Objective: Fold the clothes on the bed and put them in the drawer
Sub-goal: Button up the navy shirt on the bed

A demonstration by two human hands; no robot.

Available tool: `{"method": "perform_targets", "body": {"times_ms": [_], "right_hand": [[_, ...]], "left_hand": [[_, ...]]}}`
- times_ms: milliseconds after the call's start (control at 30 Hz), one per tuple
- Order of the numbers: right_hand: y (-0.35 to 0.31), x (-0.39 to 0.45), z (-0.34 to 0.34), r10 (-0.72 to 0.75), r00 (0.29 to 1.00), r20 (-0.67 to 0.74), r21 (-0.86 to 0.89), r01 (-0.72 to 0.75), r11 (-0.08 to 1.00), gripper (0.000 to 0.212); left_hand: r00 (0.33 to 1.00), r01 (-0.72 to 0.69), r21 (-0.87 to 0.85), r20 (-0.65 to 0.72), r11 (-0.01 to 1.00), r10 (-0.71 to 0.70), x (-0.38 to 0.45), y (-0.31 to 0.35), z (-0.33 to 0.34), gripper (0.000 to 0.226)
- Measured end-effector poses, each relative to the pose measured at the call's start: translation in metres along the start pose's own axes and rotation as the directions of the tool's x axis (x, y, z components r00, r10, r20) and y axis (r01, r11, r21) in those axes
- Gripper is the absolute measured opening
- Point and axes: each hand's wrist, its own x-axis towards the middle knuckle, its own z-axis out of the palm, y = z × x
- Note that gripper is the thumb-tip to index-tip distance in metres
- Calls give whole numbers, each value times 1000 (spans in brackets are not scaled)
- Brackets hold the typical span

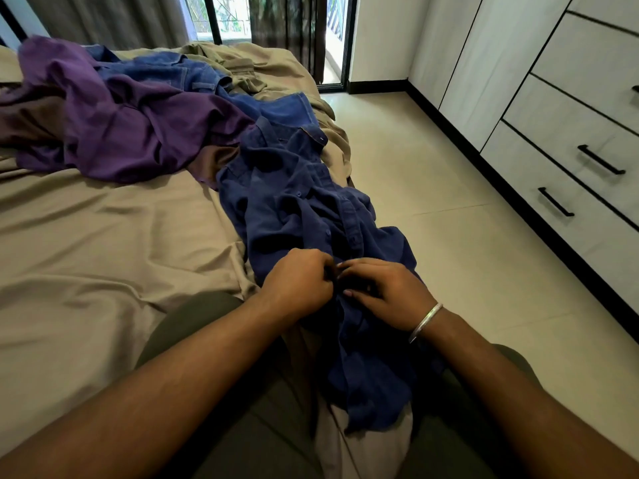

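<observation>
A dark blue button-up shirt (294, 202) lies lengthwise along the right edge of the bed (86, 236), its lower part draped over my lap. My left hand (299, 281) pinches the shirt's front placket with curled fingers. My right hand (383, 292), with a metal bangle at the wrist, meets it from the right and pinches the same strip of fabric. The two hands touch at the fingertips. The drawers (567, 160) with black handles are shut, in the white cabinet on the right.
A crumpled purple garment (114, 122), blue jeans (179, 72) and an olive garment (228, 63) lie piled at the far end of the bed. Beige tiled floor (432, 202) runs between bed and cabinet. Curtains and a glass door stand at the back.
</observation>
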Motion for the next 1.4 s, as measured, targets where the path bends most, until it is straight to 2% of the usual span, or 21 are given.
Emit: {"method": "perform_targets", "body": {"times_ms": [100,233,367,533,600,767,833,933,1033,1200,1300,1400], "right_hand": [[1,4,3,40,999,12,1,-40,999,21],[2,5,4,48,995,-88,17,-46,999,17],[-2,-1,4,-2,991,-132,75,12,997,18],[-3,-7,11,-70,981,-179,-2,70,998,21],[-4,-7,11,-92,976,-197,-22,89,996,22],[-11,-3,0,-140,974,-177,9,144,990,22],[-11,-2,-6,-154,972,-179,22,161,987,22],[-14,1,-12,-158,952,-262,36,174,984,20],[-18,4,-15,-145,943,-299,42,165,985,17],[-18,6,-21,-207,947,-247,-38,204,978,22],[-19,7,-27,-198,950,-240,6,206,979,17],[-20,9,-35,-156,958,-243,124,189,974,15]], "left_hand": [[1000,19,44,24,999,-20,0,-4,-1,17],[998,33,90,46,995,-37,0,-4,1,19],[999,41,114,29,993,-45,3,-6,3,14],[998,39,115,49,993,-45,6,-8,6,11],[997,67,38,44,997,-69,6,-7,6,7],[993,103,-281,-20,954,-113,7,-7,2,4],[991,99,-380,-48,920,-126,7,-4,0,2],[986,105,-526,-56,844,-158,7,-1,-2,1],[988,95,-562,-49,822,-147,6,0,-5,4],[991,94,-609,-21,788,-135,5,1,-7,7],[991,115,-637,21,762,-132,5,1,-9,7],[985,175,-751,130,637,-117,3,1,-14,4]]}}
